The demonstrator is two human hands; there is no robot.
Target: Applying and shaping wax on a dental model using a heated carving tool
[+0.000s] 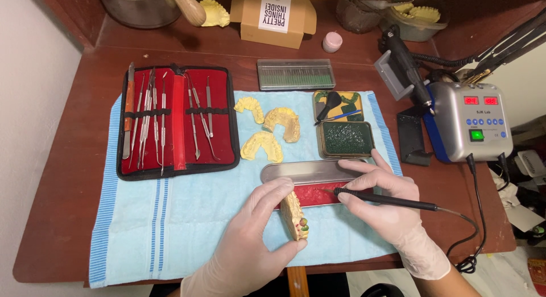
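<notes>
My left hand, in a white glove, grips a yellow plaster dental cast with small green and red wax spots on its teeth, held on edge over the blue towel. In my gloved right hand is a thin black wired wax pen, held like a pencil. Its tip points left over the red wax in a flat metal tin, just beside the cast.
Three more plaster casts lie mid-towel. An open red-lined case of metal instruments lies left. Two small tins of green wax, a clear bur box, a grey control unit with cables, a cardboard box and bowls surround them.
</notes>
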